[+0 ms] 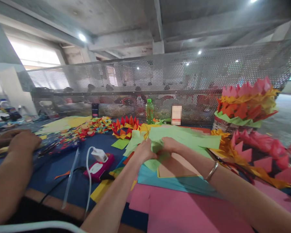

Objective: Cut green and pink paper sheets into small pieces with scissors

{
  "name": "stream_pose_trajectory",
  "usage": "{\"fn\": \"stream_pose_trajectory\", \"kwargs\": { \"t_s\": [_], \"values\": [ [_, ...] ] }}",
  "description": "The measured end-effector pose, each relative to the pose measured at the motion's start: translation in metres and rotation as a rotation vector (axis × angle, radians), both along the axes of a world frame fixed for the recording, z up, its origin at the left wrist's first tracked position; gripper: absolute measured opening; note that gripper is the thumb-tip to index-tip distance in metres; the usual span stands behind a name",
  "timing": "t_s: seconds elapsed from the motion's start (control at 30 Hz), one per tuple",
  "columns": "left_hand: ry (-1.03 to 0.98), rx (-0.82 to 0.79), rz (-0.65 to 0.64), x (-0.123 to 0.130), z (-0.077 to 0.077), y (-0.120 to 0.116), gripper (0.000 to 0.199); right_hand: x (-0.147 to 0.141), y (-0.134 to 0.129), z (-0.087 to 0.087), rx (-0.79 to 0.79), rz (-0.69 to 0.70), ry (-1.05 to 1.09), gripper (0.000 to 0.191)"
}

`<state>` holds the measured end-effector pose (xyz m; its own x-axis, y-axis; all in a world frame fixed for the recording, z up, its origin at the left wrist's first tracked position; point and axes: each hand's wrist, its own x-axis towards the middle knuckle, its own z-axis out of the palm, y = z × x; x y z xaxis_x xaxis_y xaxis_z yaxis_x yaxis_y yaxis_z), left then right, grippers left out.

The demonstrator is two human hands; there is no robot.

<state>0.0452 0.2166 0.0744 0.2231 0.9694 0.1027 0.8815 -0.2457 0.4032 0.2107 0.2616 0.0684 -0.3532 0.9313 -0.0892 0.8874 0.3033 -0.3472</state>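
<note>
My left hand and my right hand are close together over the table, both with fingers closed on a piece of light green paper. Part of that paper hangs below my left hand. Behind my hands lie larger light green sheets. Under my right forearm, which wears a bracelet, is a peach-coloured sheet on a stack of blue paper. Pink sheets spread nearest to me.
At left, a co-worker's arms rest near colourful paper scraps. A magenta power strip with a white charger and cables lies left of my forearm. A green bottle stands behind. Folded paper petals are stacked at right.
</note>
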Motion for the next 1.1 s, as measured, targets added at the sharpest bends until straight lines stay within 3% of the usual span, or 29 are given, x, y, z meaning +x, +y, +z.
{"fn": "stream_pose_trajectory", "kwargs": {
  "t_s": [0.1, 0.2, 0.3, 0.4, 0.53, 0.63, 0.77, 0.83, 0.93, 1.1],
  "values": [
    [-0.059, 0.014, -0.007, -0.001, 0.001, 0.001, 0.071, 0.004, -0.013, 0.002, 0.030, 0.015, 0.062, 0.025],
    [-0.345, 0.040, -0.013, 0.001, 0.002, 0.007, 0.056, 0.012, -0.027, 0.014, 0.149, 0.024, 0.165, 0.021],
    [-0.646, 0.058, -0.055, 0.007, 0.002, 0.016, 0.041, 0.022, -0.036, 0.038, 0.290, 0.035, 0.268, 0.018],
    [-0.803, 0.030, -0.127, 0.015, 0.000, 0.021, 0.033, 0.030, -0.043, 0.067, 0.381, 0.073, 0.335, 0.019],
    [-0.958, -0.109, -0.249, 0.015, 0.007, 0.016, 0.038, 0.035, -0.051, 0.088, 0.390, 0.082, 0.340, 0.019],
    [-1.198, -0.187, -0.358, 0.005, 0.020, 0.010, 0.043, 0.032, -0.054, 0.077, 0.318, 0.044, 0.336, 0.016],
    [-1.417, -0.008, -0.144, -0.006, 0.033, 0.009, 0.034, 0.017, -0.055, 0.036, 0.167, -0.023, 0.276, 0.015],
    [-1.389, 0.042, -0.043, -0.007, 0.034, 0.010, 0.029, 0.006, -0.056, 0.017, 0.122, -0.049, 0.206, 0.022],
    [-1.324, 0.050, -0.014, -0.004, 0.033, 0.008, 0.022, -0.010, -0.059, -0.002, 0.105, -0.046, 0.132, 0.025],
    [-1.230, 0.061, 0.019, 0.001, 0.034, 0.003, 0.019, -0.019, -0.061, -0.005, 0.063, -0.036, 0.061, 0.034]
  ]
}}
